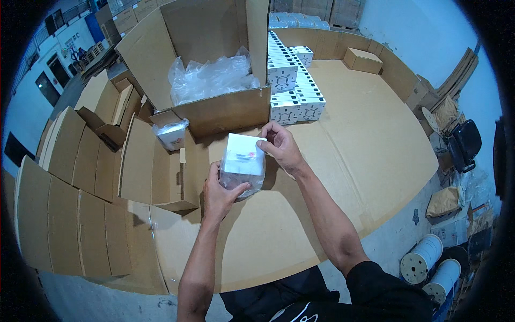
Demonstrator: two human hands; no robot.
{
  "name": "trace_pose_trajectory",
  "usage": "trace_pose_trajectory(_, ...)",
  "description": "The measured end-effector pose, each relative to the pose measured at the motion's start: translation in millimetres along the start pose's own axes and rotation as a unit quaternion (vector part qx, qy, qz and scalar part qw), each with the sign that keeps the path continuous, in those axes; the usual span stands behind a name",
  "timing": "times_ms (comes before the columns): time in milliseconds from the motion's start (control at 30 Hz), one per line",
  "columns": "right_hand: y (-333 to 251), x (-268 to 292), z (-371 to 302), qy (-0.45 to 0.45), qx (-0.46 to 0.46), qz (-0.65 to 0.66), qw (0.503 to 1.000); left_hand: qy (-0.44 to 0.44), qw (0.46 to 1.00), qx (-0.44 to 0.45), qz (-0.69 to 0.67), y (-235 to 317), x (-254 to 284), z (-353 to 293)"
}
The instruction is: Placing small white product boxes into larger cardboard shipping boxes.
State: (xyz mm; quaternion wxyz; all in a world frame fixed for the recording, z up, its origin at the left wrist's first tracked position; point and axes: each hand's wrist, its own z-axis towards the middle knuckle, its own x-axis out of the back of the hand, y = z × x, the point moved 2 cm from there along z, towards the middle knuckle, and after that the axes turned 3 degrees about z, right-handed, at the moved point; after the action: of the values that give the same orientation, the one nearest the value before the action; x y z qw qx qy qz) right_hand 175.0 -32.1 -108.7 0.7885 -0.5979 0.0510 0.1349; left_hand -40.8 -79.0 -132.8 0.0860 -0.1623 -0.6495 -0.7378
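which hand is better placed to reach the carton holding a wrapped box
Left hand, probably: it's nearer that carton; the right hand is at the right edge of the white box.

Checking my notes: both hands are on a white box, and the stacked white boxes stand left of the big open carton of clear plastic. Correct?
Not quite: in the head view, the stacked white boxes stand right of the big open carton, not left. The left hand and right hand are on a white box.
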Motion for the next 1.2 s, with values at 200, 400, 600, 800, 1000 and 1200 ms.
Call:
trace_pose_trajectory(200, 8, 5, 1, -0.02, -0.009, -0.023, 1.0, -0.022, 0.996, -0.022, -0.085, 9, -4, -1)
trace_pose_trajectory(400, 7, -5, -2, 0.002, -0.084, -0.016, 0.996, 0.038, 0.983, 0.023, -0.177, -11, -7, 18)
trace_pose_trajectory(600, 13, -7, -8, 0.046, -0.226, 0.038, 0.972, 0.077, 0.973, 0.021, -0.218, -15, -9, 39)
trace_pose_trajectory(800, 33, -11, -13, 0.109, -0.2, 0.099, 0.969, 0.063, 0.97, -0.002, -0.233, -14, -11, 42)
trace_pose_trajectory(1000, 40, -21, -14, 0.136, -0.124, 0.17, 0.968, 0.123, 0.966, 0.024, -0.225, -24, -11, 43)
trace_pose_trajectory(1200, 38, -32, -13, 0.141, -0.063, 0.241, 0.958, 0.162, 0.961, -0.031, -0.221, -1, -9, 35)
